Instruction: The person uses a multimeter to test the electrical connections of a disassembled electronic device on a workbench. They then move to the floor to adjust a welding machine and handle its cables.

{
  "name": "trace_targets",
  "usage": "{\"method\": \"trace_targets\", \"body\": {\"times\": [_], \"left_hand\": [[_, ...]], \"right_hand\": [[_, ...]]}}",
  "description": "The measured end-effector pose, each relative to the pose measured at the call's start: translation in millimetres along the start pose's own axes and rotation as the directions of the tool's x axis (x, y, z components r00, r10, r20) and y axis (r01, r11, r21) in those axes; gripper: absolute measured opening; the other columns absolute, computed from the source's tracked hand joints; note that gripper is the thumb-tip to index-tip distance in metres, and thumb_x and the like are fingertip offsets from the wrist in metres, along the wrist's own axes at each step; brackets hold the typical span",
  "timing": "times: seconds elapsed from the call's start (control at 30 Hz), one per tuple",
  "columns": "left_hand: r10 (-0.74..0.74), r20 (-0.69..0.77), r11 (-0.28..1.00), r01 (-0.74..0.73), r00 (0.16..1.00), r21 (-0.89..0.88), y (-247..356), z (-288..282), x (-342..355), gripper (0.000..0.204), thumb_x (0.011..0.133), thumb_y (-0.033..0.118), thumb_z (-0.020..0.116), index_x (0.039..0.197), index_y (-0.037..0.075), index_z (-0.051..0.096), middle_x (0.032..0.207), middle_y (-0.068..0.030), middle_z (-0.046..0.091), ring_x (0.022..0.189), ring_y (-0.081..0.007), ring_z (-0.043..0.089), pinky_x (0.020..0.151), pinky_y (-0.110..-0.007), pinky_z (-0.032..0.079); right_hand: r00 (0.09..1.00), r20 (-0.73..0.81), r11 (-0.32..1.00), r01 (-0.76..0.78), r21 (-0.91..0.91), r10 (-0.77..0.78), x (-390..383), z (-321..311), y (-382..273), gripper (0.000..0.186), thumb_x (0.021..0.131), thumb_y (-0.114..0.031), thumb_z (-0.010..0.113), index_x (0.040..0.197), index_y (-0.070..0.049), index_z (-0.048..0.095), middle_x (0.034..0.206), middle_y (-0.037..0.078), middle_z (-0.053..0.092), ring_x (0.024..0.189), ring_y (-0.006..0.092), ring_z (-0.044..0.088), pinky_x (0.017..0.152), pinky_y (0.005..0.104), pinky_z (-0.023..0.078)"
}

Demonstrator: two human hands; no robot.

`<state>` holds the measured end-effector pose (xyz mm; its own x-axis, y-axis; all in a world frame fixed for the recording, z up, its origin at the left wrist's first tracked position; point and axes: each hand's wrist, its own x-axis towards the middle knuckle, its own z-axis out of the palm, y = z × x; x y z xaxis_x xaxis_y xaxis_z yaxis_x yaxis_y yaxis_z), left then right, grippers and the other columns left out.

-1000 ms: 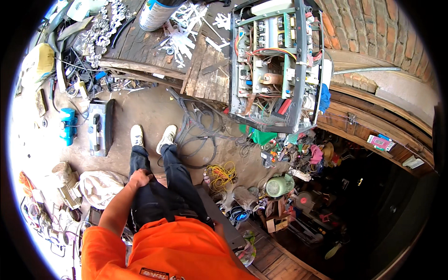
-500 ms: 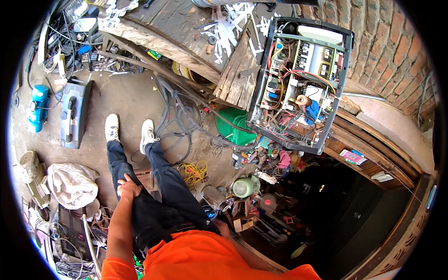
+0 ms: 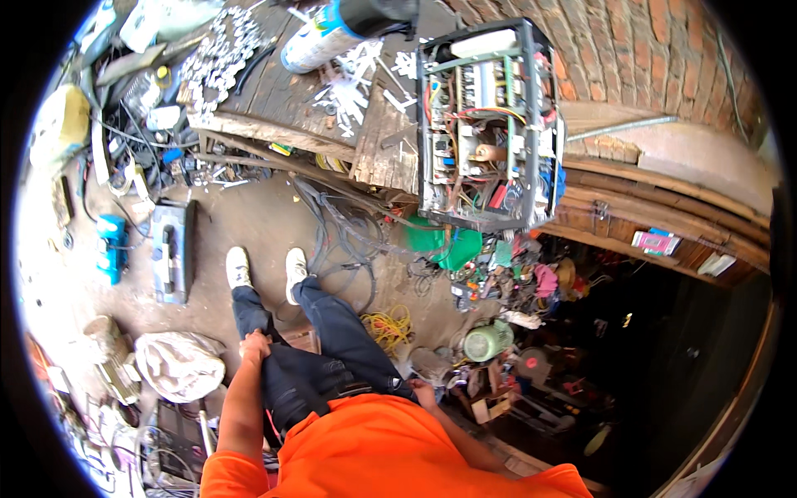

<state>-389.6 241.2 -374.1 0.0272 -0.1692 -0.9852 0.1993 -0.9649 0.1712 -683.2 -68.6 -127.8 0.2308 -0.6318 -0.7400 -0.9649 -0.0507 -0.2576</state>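
My left hand [image 3: 255, 344] rests on the left leg of my dark trousers [image 3: 303, 378], its fingers lying over the cloth and holding no object. Close to my right hip, my right hand [image 3: 423, 393] touches or hangs beside the trousers; its fingers are small and blurred. Ahead and to the right stands an opened machine [image 3: 486, 124] in a black frame, with wires, boards and a copper-coloured coil showing. Left of it, a blue and white spray can [image 3: 320, 40] with a black top is on the wooden workbench [image 3: 278, 91], near scattered white strips [image 3: 344, 100].
A blue motor [image 3: 110, 249] and grey case [image 3: 172, 249] stand on the floor at left, above a white sack [image 3: 178, 365]. Cables [image 3: 340, 224], yellow cord [image 3: 388, 330], a green tub [image 3: 444, 245] and a green motor [image 3: 488, 340] lie ahead and right, beside a dark doorway [image 3: 664, 373].
The view has shifted, bringing the spray can and more of the bench into sight. My left hand stays on my leg; more of my right hand shows by the hip.
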Motion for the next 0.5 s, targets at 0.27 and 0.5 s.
{"method": "trace_targets", "body": {"times": [0.27,0.5], "left_hand": [[0.135,-0.149,0.969,-0.162,0.980,-0.185,-108.7,-14.7,15.7,0.055,0.096,0.049,0.048,0.095,-0.002,0.069,0.083,-0.0250,0.069,0.088,-0.0390,0.067,0.080,-0.045,0.050],[0.288,-0.093,0.909,-0.242,0.953,0.339,-169.7,-57.1,8.5,0.043,0.090,0.044,0.056,0.087,0.003,0.069,0.078,-0.0215,0.068,0.080,-0.0375,0.067,0.073,-0.045,0.051]], "right_hand": [[0.970,-0.047,0.936,0.244,0.256,-0.240,27.1,66.7,58.1,0.018,0.087,-0.011,0.055,0.091,-0.002,0.070,0.078,0.009,0.066,0.076,0.0156,0.061,0.071,0.0311,0.048],[0.927,-0.374,0.992,0.063,0.109,-0.018,-0.9,136.3,26.2,0.035,0.089,-0.039,0.065,0.095,-0.005,0.072,0.081,0.013,0.069,0.074,0.0226,0.068,0.069,0.0373,0.051]]}}
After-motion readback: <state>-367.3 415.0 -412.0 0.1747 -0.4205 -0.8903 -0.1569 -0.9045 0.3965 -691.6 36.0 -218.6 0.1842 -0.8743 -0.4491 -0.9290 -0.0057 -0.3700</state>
